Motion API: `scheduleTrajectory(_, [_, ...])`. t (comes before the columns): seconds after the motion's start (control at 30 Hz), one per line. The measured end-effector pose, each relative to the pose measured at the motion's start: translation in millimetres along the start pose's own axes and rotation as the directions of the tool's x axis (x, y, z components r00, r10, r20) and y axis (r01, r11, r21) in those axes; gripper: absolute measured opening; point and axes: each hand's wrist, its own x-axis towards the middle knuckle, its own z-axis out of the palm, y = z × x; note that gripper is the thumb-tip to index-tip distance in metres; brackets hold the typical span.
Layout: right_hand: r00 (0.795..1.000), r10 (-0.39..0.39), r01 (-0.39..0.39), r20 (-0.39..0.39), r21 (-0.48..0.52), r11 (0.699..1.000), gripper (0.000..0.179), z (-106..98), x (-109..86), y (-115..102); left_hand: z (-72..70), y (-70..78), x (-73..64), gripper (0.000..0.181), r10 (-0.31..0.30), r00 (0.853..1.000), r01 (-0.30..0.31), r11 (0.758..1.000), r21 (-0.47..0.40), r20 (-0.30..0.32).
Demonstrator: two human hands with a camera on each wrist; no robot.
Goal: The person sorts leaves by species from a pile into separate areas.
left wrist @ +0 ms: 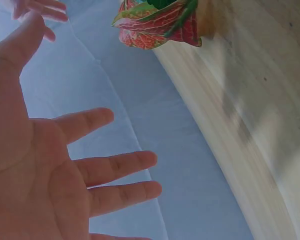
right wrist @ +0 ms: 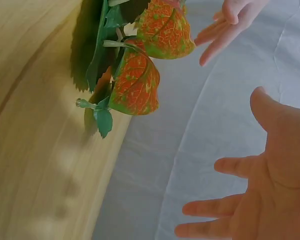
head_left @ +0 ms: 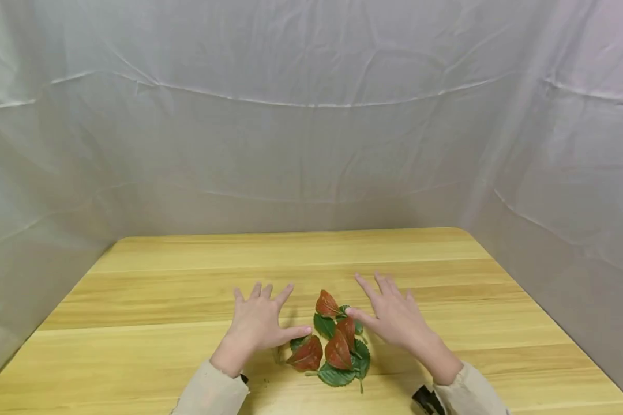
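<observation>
A loose pile of artificial leaves lies on the wooden table, with red leaves (head_left: 338, 349) over green leaves (head_left: 336, 376). My left hand (head_left: 259, 321) is spread palm down at the pile's left, its thumb overlapping a leaf's edge in the head view. On the other side my right hand (head_left: 397, 317) is spread too, its thumb pointing at the upper leaves. Both palms hover over the table, fingers straight, holding nothing. The right wrist view shows orange-red leaves (right wrist: 136, 85) with green stems, and the left wrist view a curled red leaf (left wrist: 157, 27) near the top.
The pale wooden table (head_left: 161, 300) has a rounded far edge. Grey-white cloth (head_left: 301, 144) hangs behind it and along both sides. A black band (head_left: 428, 399) shows at the right sleeve cuff, and tiny dark specks lie left of the leaves.
</observation>
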Motion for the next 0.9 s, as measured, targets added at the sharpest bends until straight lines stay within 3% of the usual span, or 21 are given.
scheduleTrajectory(0.33, [0.999,-0.003,-0.002,0.053,0.09,0.996,0.067,-1.0,0.5,6.1,3.1,-3.8,0.2,0.077,0.034,0.999,-0.033,0.999,-0.018,0.007])
scheduleTrajectory(0.53, [0.996,-0.008,-0.008,0.088,0.179,0.984,0.06,-0.5,-1.2,11.5,5.1,-4.5,1.6,0.06,0.057,0.997,-0.062,0.99,-0.128,-0.043])
scheduleTrajectory(0.73, [0.993,-0.021,-0.012,0.113,0.283,0.959,0.054,1.9,-1.1,18.6,7.8,-5.1,3.7,0.04,0.068,0.992,-0.093,0.965,-0.246,-0.107])
scheduleTrajectory(0.9, [0.99,-0.083,0.034,0.113,0.379,0.925,0.046,5.5,-0.5,26.9,8.0,-4.8,4.8,0.029,0.07,0.99,-0.106,0.944,-0.312,-0.124])
